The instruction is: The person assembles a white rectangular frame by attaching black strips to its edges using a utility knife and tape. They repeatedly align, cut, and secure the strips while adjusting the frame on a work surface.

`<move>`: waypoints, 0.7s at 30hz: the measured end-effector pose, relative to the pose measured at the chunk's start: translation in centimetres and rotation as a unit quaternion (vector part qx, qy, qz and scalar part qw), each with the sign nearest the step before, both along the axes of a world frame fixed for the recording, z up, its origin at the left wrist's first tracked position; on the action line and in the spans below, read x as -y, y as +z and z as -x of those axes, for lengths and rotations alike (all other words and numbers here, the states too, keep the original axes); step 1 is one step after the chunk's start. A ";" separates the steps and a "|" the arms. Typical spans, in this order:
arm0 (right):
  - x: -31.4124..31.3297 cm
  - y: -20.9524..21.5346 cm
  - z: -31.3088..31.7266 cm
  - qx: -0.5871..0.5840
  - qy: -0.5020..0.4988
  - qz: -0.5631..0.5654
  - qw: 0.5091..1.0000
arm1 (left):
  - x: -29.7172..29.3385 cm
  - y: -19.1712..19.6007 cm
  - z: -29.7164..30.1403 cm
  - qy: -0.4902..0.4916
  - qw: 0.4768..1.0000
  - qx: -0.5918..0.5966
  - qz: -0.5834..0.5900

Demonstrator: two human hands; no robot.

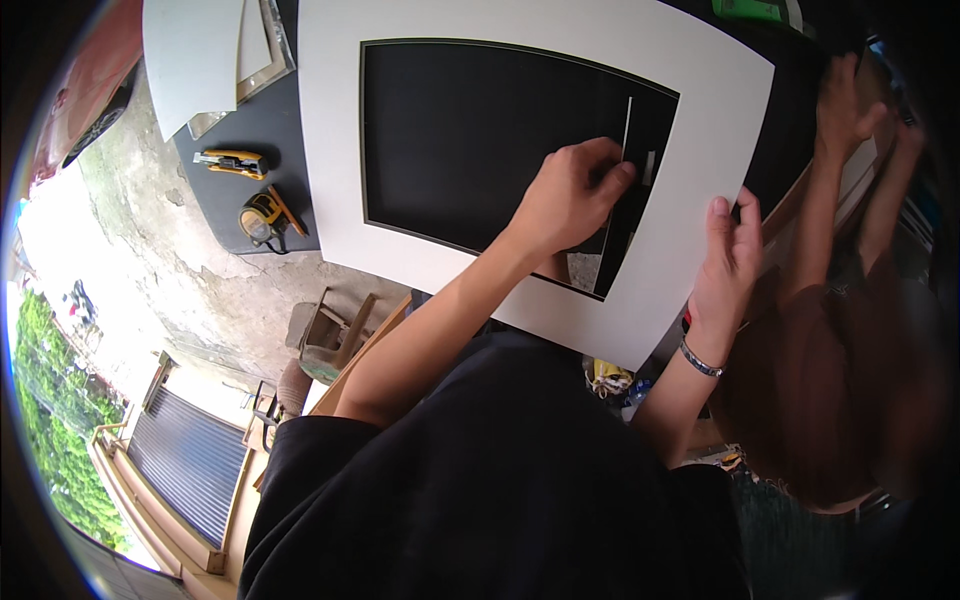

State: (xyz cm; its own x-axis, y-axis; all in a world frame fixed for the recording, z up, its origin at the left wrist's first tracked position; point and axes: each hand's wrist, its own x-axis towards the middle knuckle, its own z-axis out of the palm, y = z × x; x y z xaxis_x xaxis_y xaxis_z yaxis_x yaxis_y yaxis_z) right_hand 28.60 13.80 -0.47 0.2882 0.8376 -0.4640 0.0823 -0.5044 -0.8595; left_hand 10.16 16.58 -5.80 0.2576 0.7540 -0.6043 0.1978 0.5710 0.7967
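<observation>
Your right hand (728,262) aptly clasps the likely light, stiff mat (335,130) by its edge; your left hand (568,198) curls, hold unclear.

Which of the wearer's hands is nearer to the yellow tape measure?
Left. The left hand is over the opening of the white frame, right of the tape measure; the right hand is farther right, at the frame's outer edge.
</observation>
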 end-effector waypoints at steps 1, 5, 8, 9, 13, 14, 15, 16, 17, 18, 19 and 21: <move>0.1 -0.1 -0.2 -0.004 0.006 -0.003 1.000 | 0.0 0.0 0.0 0.001 1.000 0.005 0.002; -0.1 0.3 -0.1 0.003 0.016 -0.002 1.000 | -0.2 0.4 -0.1 0.011 0.999 0.035 0.033; -0.1 0.2 0.0 -0.005 0.005 -0.002 1.000 | -0.3 0.6 -0.1 0.019 0.997 0.060 0.045; -0.1 0.2 -0.1 -0.011 0.006 -0.002 1.000 | -0.3 0.6 -0.2 0.022 0.996 0.068 0.047; 0.1 0.1 -0.1 -0.003 0.009 -0.002 1.000 | -0.4 0.7 -0.4 0.019 0.995 0.078 0.055; 0.1 0.0 -0.2 -0.005 0.010 -0.004 1.000 | -0.3 0.6 -0.4 0.018 0.995 0.077 0.055; 0.1 0.0 -0.2 -0.007 0.011 -0.007 1.000 | -0.2 0.5 -0.5 0.018 0.995 0.076 0.055; 0.1 0.0 -0.2 -0.009 0.012 -0.009 1.000 | -0.2 0.4 -0.5 0.017 0.996 0.073 0.055; 0.2 0.0 -0.3 -0.009 0.013 -0.011 1.000 | -0.1 0.3 -0.6 0.016 0.996 0.069 0.055; 0.2 0.0 -0.3 -0.010 0.015 -0.012 1.000 | -0.1 0.2 -0.6 0.016 0.996 0.066 0.055; 0.2 0.1 -0.4 -0.011 0.016 -0.013 1.000 | 0.0 0.1 -0.6 0.010 0.998 0.043 0.038; 0.2 0.2 -0.1 -0.012 0.000 -0.015 1.000 | 0.0 -0.1 -0.5 -0.003 1.000 -0.002 0.005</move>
